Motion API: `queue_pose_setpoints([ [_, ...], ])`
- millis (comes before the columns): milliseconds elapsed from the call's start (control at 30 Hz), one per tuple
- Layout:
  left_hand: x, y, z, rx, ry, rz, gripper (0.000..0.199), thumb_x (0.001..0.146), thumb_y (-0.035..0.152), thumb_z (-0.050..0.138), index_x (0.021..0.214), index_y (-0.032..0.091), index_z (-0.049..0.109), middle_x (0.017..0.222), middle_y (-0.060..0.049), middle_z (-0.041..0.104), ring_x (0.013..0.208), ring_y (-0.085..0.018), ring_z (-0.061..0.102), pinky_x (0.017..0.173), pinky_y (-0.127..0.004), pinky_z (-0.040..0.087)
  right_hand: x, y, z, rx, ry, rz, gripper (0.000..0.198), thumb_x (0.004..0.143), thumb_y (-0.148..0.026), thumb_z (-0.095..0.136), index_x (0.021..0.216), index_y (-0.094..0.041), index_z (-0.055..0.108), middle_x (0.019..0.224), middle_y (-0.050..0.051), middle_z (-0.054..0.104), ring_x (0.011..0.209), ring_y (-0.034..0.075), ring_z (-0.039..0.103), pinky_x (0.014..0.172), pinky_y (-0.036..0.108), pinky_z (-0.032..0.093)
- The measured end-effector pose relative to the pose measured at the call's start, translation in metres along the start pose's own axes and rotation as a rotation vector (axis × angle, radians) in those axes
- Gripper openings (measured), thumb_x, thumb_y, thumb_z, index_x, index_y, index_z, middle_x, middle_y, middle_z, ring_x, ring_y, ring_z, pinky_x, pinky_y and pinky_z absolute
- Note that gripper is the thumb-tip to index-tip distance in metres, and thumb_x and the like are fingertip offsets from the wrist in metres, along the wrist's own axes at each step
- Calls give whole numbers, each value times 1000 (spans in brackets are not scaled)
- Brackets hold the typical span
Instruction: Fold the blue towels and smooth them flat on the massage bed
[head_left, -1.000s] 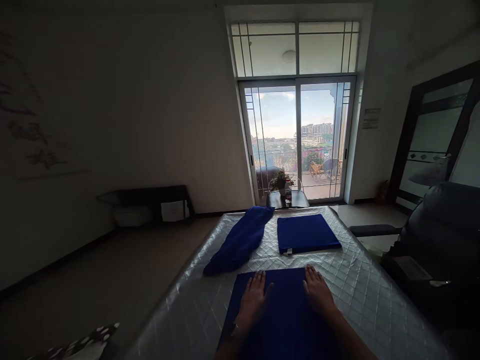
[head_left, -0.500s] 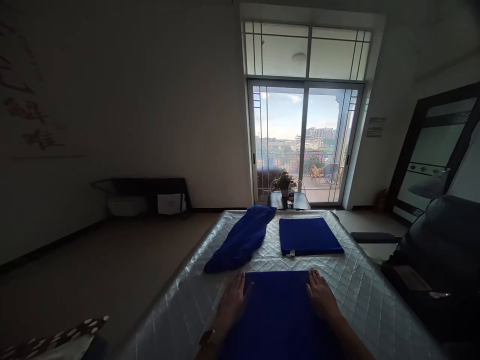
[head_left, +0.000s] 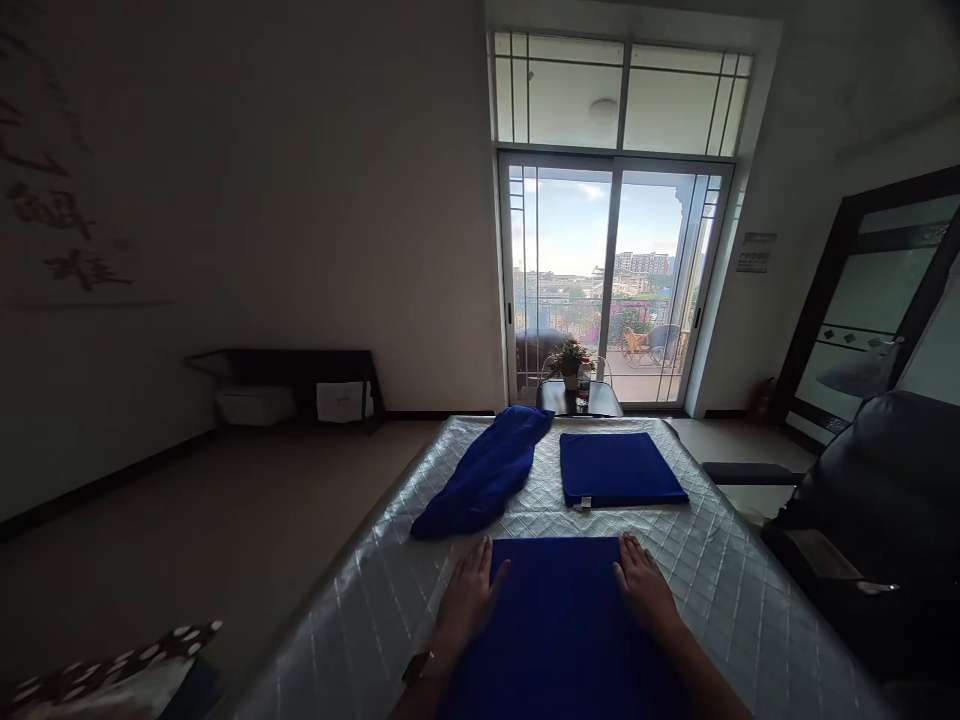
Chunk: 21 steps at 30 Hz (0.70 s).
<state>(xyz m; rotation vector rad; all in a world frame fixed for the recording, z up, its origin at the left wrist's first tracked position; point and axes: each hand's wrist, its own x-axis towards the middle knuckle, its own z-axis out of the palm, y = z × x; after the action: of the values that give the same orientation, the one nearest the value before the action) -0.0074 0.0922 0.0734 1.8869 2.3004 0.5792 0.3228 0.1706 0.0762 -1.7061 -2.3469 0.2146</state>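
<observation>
A dark blue cloth (head_left: 559, 630), laid out flat, is spread on the silver quilted table cover (head_left: 345, 620) right in front of me. My left hand (head_left: 472, 590) rests along its far left corner, fingers stretched out and pointing away. At the far right corner lies my right hand (head_left: 643, 585), also flat with straight fingers. Neither hand is closed round the cloth. Farther off, a neatly folded blue cloth (head_left: 622, 468) with a small white label lies on the right. Left of it sits a loosely bunched blue cloth (head_left: 487, 475). The near end of the flat cloth runs out of view.
Beyond the table stands a small dark table (head_left: 577, 398) with a potted plant (head_left: 570, 362) and a bottle (head_left: 584, 384), before glass sliding doors. On the right is a black chair (head_left: 877, 500). A spotted brown cushion (head_left: 127, 665) shows at lower left.
Both hands stay flat at the cloth's far corners, almost unmoved. The view has shifted very slightly; the cloths lie as before.
</observation>
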Motion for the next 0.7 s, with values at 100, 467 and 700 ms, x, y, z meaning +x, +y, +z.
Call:
queue_pose_setpoints([
  [100, -2, 5, -6, 14, -39, -33, 87, 95, 71, 17, 157, 11, 30, 165, -14, 34, 154, -27, 30, 127, -45, 26, -1, 1, 1, 2, 13, 21, 67, 99, -41, 21, 158, -7, 28, 168, 10, 23, 155, 22, 21, 127, 41, 19],
  [467, 10, 16, -13, 222, -101, -40, 84, 97, 65, 18, 151, 5, 40, 160, -16, 42, 150, -29, 38, 126, -46, 27, -6, 4, 1, 12, 15, 15, 66, 99, -36, 22, 158, -6, 27, 166, 13, 27, 155, 22, 21, 126, 43, 19],
  [700, 20, 111, 7, 127, -24, 222, 81, 98, 63, 16, 148, 6, 47, 156, -21, 48, 149, -35, 39, 123, -57, 31, -5, 7, 6, 42, 40, 27, 66, 98, -37, 25, 158, -8, 29, 166, 12, 29, 155, 22, 23, 126, 43, 22],
])
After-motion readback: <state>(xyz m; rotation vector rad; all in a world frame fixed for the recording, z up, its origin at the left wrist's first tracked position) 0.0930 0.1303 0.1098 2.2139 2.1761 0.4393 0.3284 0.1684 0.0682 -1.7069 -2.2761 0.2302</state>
